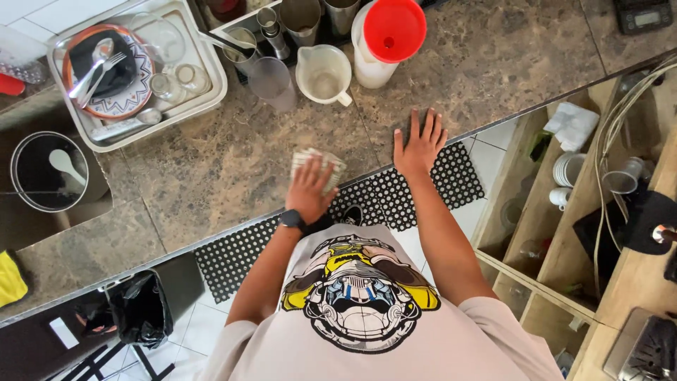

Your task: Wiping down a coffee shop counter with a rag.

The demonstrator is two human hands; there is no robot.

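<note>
Carrying everything, the tabletop [211, 162]: a mottled brown stone slab is running across the view, with its front edge slanting up toward the right.
Floor mat [395, 197]: a black perforated rubber mat is lying on the tiles below that edge.
Tray [211, 99]: a pale tray is sitting at the far left of the tabletop, holding a patterned plate [141, 77], cutlery and glassware.
Funnel and jug: a red funnel [393, 28] is resting in a white container, and a white jug [323, 74] is standing just beside it.
Right hand [421, 148]: it is lying fully open, fingers spread, palm flat on bare stone near the front edge. It is holding nothing and seems to be bracing the body.
Left hand [310, 189]: it is pressing palm-down on the cloth with fingers nearly straight, pinning it rather than gripping it. A dark watch [291, 219] is sitting on the wrist.
Cloth [331, 162]: a folded pale cloth is lying on the tabletop near the front edge, between the hands and well short of the jug.
Cloth axis: the hand is covering much of it, but its long side seems to be running roughly along the tabletop edge, with the free end pointing toward the right hand.
Step in hand: judging by the flat palm, the cloth is being rubbed over the stone.
Next move: another stroke would call for steady downward pressure and a path that clears the jug and tray.
</note>
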